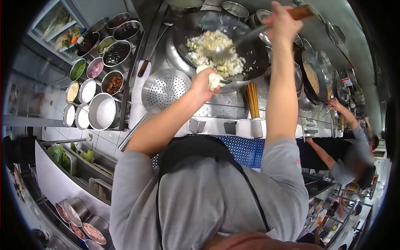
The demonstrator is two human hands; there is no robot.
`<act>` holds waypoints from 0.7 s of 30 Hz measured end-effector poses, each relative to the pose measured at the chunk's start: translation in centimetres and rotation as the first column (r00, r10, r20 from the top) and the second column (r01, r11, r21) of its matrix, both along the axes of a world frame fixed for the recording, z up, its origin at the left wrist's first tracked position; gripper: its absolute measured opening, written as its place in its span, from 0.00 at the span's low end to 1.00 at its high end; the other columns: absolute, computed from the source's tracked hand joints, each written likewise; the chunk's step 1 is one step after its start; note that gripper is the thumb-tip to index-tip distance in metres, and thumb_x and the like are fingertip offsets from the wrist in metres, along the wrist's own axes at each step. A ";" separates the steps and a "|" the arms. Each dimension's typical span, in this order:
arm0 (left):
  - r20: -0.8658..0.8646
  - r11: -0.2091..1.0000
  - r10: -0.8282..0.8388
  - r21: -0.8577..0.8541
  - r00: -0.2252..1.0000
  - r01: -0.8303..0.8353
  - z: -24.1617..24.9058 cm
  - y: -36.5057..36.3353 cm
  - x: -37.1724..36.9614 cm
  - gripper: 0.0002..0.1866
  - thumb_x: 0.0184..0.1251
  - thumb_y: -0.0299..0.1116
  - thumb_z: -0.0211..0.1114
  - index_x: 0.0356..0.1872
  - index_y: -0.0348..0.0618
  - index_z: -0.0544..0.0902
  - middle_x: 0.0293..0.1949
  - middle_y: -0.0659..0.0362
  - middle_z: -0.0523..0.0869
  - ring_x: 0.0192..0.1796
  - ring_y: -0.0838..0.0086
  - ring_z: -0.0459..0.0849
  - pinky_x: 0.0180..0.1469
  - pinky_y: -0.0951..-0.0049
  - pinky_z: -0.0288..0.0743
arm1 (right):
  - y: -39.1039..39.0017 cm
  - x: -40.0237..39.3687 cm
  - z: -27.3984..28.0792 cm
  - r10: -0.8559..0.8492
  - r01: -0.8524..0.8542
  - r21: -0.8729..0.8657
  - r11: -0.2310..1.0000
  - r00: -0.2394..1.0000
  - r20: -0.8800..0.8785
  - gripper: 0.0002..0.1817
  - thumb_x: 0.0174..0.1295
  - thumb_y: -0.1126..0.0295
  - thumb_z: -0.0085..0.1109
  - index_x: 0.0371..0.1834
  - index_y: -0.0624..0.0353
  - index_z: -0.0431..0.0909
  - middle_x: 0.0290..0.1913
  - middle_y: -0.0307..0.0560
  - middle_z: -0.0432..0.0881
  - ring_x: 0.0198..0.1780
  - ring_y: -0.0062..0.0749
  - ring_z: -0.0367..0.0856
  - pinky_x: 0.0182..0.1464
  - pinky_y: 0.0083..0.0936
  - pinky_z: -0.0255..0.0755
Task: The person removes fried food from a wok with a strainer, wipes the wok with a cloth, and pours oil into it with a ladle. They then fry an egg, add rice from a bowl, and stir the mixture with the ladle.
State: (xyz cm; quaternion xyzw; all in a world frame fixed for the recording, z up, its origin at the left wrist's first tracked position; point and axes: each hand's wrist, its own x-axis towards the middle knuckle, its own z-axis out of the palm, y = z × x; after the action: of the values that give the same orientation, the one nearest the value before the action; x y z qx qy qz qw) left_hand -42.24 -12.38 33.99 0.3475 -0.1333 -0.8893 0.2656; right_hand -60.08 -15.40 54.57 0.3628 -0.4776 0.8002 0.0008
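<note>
A dark wok [260, 62] holds a heap of fried rice [212, 48] with yellow and green bits in it. My left hand [204, 87] is closed round a pale folded cloth [214, 80] at the wok's near rim. Higher up on the right, my right hand [285, 23] grips the wooden handle of a wok ladle [252, 34]. The ladle's blurred head reaches down into the rice. Below my left forearm lies a perforated metal strainer [164, 89]. A bamboo wok brush [252, 102] stands at the counter's front edge, between my arms.
Metal pots of ingredients [104, 110] crowd the left side, with white powders, chopped greens and dark liquid. Another ladle [152, 52] lies left of the wok. At right, a co-worker [354, 162] stands by a second wok [310, 79]. Open drawers [79, 166] hold vegetables at lower left.
</note>
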 end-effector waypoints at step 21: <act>0.051 1.000 0.023 -0.019 0.998 -0.022 -0.6 -1.3 -0.8 0.04 0.57 0.33 0.58 0.31 0.47 0.76 0.24 0.57 0.80 0.22 0.67 0.80 0.13 0.73 0.65 | 5.1 1.8 7.7 0.271 -0.271 -0.003 0.962 0.962 0.004 0.13 0.55 0.75 0.63 0.21 0.56 0.67 0.12 0.36 0.62 0.10 0.25 0.59 0.13 0.27 0.57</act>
State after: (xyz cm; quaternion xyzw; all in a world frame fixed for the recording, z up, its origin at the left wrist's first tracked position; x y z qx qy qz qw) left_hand -43.04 -13.72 33.41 0.3693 -0.1444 -0.8757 0.2754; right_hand -58.29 -10.27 62.31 0.4232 -0.4225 0.7940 -0.1094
